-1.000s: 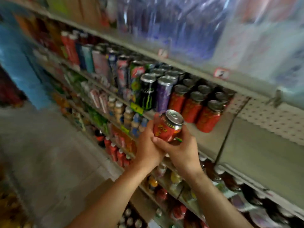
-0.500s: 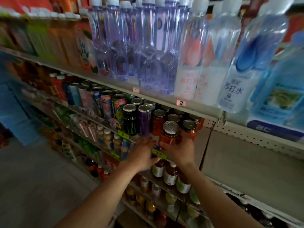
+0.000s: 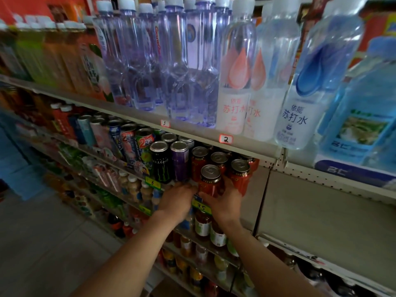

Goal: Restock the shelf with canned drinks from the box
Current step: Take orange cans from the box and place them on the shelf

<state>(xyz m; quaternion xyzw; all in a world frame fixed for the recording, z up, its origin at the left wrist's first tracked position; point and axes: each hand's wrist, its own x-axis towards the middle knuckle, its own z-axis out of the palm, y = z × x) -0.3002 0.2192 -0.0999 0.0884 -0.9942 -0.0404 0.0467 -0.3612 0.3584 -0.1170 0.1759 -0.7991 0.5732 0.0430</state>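
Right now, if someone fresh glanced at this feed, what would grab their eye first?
Probably the red can at the front edge of the middle shelf, gripped by the right hand, with the left hand beside it. Next, the tall clear water bottles crowding the shelf above.

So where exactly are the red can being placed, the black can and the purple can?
red can [image 3: 209, 185], head view, on its red side.
black can [image 3: 161, 166], head view, on its label.
purple can [image 3: 180, 166], head view, on its side.

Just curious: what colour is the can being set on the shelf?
Red, with a silver top: the can, held by the right hand. Head view.
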